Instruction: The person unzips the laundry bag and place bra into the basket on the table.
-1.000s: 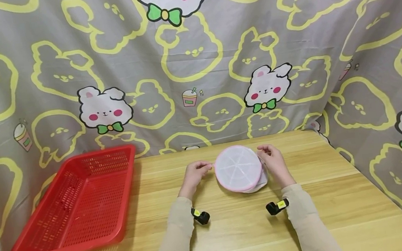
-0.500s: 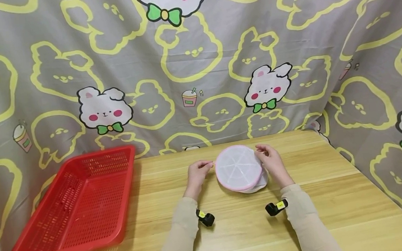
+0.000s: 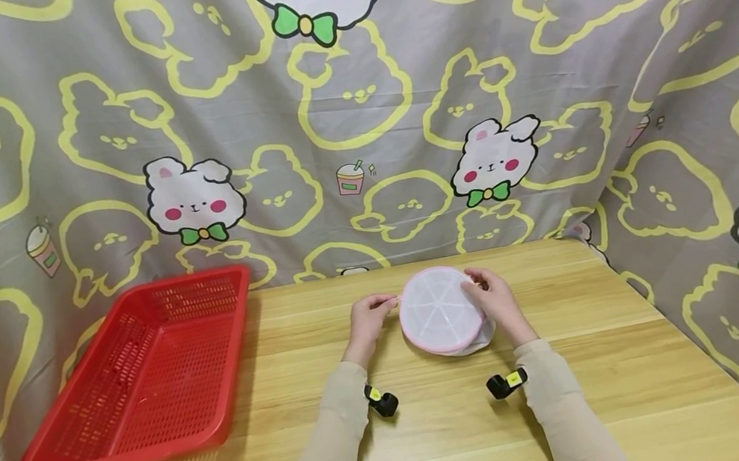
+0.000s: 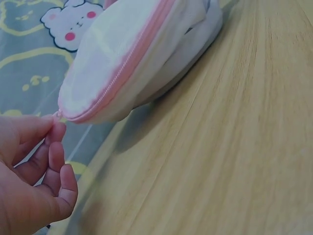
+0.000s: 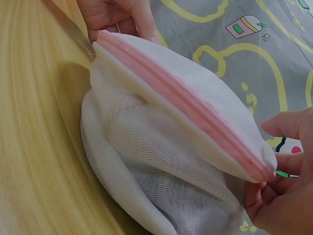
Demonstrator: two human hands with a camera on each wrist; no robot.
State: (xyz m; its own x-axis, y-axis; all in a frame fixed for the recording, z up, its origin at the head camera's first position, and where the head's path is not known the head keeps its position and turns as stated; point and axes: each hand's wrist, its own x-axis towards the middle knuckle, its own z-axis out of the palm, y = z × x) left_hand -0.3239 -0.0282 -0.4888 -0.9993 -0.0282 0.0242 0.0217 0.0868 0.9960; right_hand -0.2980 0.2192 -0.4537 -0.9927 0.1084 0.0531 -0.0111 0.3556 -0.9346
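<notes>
"The left hand (image 3: pixel 367 322) pinches the small pull (image 4: pixel 58 114) of a pink zip (image 4: pixel 128 65) at the left edge of a round, pale mesh bag (image 3: pixel 439 312)," says the first. "And its opposite number?"

"The right hand (image 3: pixel 499 301) grips the bag's right edge," the second replies.

"What escapes the cameras?"

"The bag's contents cannot be made out, and its underside is hidden. From the head, the pull is too small to read clearly. The left wrist view cuts off the left hand at the frame edge; the right wrist view leaves its fingers partly behind the bag."

"And the bag's position?"

"Between the two hands, touching both, at the wooden table (image 3: pixel 441 433), well apart from a red basket (image 3: pixel 169 379)."
</notes>
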